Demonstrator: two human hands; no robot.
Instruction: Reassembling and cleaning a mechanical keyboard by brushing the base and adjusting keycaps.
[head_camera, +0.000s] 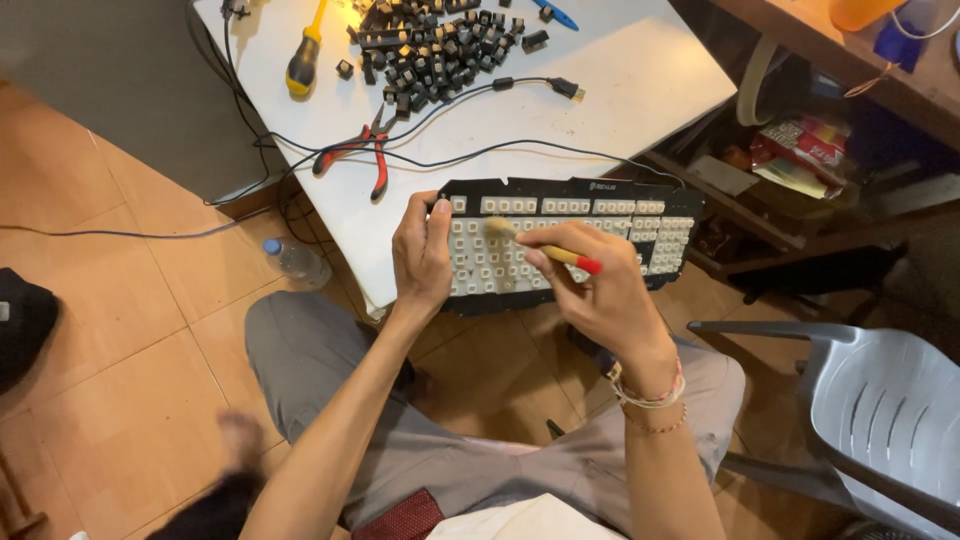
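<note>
Head view: black keyboard (570, 240), keycaps off, white switch bed bare.

At frame centre, the left hand (421, 255) grips the black keyboard with bare white switch plate (600, 215), while the right hand (600, 295) presses a small red-handled brush (545, 248) to it. Loose black keycaps (425, 50) fill upper centre.

A black keyboard (570, 240), keycaps stripped and pale switch plate showing, is lying flat at frame centre; a small red-and-yellow-handled brush (545, 248) is resting bristles-down on it.
</note>
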